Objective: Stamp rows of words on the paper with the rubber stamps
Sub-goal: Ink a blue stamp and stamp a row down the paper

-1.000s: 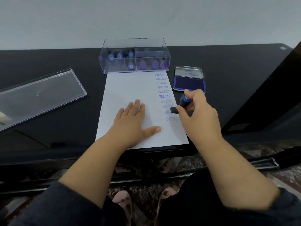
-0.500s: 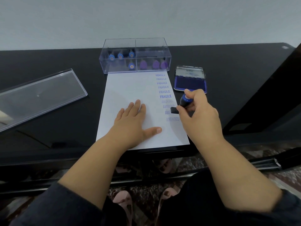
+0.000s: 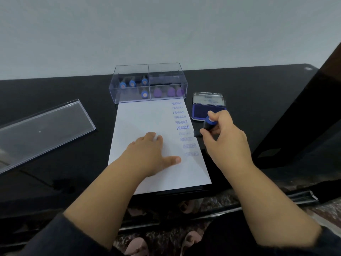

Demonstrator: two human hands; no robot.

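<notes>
Lifted off the AMENDED column since a second ago: right hand point(image 3: 224, 137) grasping the stamp point(image 3: 208, 124) by its blue handle, now off the paper's point(image 3: 144, 117) right edge, heading toward the ink pad point(image 3: 200, 112) at 1 o'clock. Left hand point(image 3: 147, 156) flat, fingers straight, pinning the sheet. Looks like re-inking between impressions, last print faint; next, press the die squarely on the pad, then place below the fourth AMENDED.

Paper point(image 3: 147, 122) centred on table point(image 3: 258, 100), near edge at table front. Stamp box point(image 3: 148, 83) touching paper's far edge, stamps inside. Ink pad point(image 3: 204, 108) just right of paper's far corner. Box lid point(image 3: 42, 130) well left. Left hand point(image 3: 149, 154) flat on paper; right hand point(image 3: 223, 137) with stamp point(image 3: 207, 125) over right edge, before pad.
</notes>
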